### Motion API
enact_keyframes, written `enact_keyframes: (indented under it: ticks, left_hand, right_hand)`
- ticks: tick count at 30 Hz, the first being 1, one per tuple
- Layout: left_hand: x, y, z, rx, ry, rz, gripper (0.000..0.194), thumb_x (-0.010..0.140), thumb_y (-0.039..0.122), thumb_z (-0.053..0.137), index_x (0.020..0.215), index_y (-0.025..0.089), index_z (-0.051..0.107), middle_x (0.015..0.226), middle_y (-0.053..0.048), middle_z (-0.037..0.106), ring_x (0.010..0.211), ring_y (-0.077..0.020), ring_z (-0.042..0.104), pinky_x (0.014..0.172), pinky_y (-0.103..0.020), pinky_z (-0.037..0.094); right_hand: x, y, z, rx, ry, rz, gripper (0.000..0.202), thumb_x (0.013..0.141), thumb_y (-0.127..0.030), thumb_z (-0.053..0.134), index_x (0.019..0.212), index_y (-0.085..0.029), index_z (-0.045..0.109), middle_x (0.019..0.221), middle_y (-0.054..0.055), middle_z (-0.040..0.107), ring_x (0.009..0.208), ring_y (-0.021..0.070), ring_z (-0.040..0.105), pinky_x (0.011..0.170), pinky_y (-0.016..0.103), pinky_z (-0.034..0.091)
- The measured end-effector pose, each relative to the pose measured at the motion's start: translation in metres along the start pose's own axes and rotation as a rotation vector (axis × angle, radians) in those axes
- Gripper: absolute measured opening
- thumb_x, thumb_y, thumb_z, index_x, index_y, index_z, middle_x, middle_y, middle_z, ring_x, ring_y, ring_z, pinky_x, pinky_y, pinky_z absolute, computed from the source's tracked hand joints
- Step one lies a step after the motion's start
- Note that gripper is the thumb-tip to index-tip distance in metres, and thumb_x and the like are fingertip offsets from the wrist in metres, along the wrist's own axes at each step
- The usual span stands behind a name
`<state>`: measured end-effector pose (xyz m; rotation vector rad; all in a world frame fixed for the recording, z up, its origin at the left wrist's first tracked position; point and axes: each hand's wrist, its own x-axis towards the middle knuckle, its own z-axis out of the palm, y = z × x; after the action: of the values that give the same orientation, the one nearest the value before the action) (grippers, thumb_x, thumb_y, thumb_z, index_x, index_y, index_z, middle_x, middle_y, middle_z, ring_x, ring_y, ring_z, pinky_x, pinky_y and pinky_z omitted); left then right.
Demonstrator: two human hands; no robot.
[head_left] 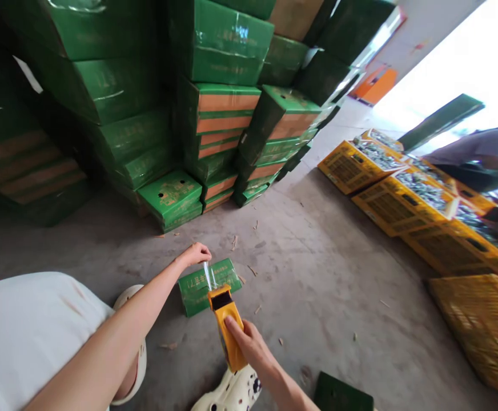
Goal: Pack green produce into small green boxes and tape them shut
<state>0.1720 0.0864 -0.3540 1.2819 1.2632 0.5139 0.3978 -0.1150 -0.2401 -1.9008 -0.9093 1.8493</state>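
A small green cardboard box point(193, 301) lies on the floor in front of me. In my right hand point(249, 341) is a yellow tape dispenser point(232, 349), its cutting end over the near edge of the box. A strip of clear tape point(207, 275) stretches from the dispenser up to my left hand point(195, 254). The fingers of my left hand are pinched on the tape's end, just beyond the box's far edge.
Stacked green cartons point(232, 43) rise ahead and to the left. Yellow crates point(403, 205) with small items stand at the right, where a person point(476, 149) bends over. A tilted yellow crate point(480, 325) and a dark green box point(343, 394) are nearer. My feet wear cream clogs point(232, 394).
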Motion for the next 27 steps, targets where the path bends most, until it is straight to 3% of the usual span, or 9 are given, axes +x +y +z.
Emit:
enact_keyframes:
  ticks: [4, 10, 21, 27]
  left_hand:
    - [-0.008, 0.002, 0.004, 0.062, 0.057, 0.033, 0.012, 0.07, 0.026, 0.07, 0.072, 0.016, 0.076, 0.059, 0.002, 0.064, 0.067, -0.016, 0.06, 0.067, -0.025, 0.044]
    - [0.004, 0.003, -0.002, 0.116, 0.087, 0.052, 0.011, 0.069, 0.027, 0.07, 0.071, 0.018, 0.077, 0.072, -0.002, 0.074, 0.078, -0.0199, 0.067, 0.076, -0.027, 0.048]
    - [0.013, -0.02, -0.002, 0.135, 0.029, 0.021, 0.016, 0.071, 0.031, 0.071, 0.073, 0.017, 0.077, 0.059, 0.002, 0.065, 0.067, -0.0164, 0.06, 0.068, -0.026, 0.044]
    - [0.012, -0.023, 0.0, 0.13, 0.038, 0.022, 0.017, 0.071, 0.033, 0.072, 0.074, 0.017, 0.078, 0.06, 0.002, 0.067, 0.069, -0.0171, 0.062, 0.068, -0.025, 0.045]
  right_hand:
    - [0.009, 0.022, 0.002, 0.006, 0.032, -0.02, 0.072, 0.07, -0.091, 0.07, 0.085, -0.021, 0.057, 0.064, -0.001, 0.059, 0.055, 0.0174, 0.062, 0.05, 0.028, 0.047]
    - [0.031, 0.017, -0.009, -0.041, -0.006, -0.024, 0.079, 0.064, -0.096, 0.067, 0.084, -0.02, 0.06, 0.064, -0.002, 0.057, 0.057, 0.0166, 0.06, 0.052, 0.028, 0.049]
    - [0.034, 0.017, -0.008, 0.015, -0.044, -0.01, 0.068, 0.074, -0.088, 0.069, 0.084, -0.021, 0.059, 0.064, -0.002, 0.058, 0.055, 0.0165, 0.059, 0.053, 0.029, 0.048]
    - [0.038, 0.024, -0.007, 0.002, -0.046, 0.01, 0.077, 0.072, -0.093, 0.066, 0.091, -0.018, 0.061, 0.061, -0.002, 0.06, 0.053, 0.0169, 0.061, 0.05, 0.027, 0.048]
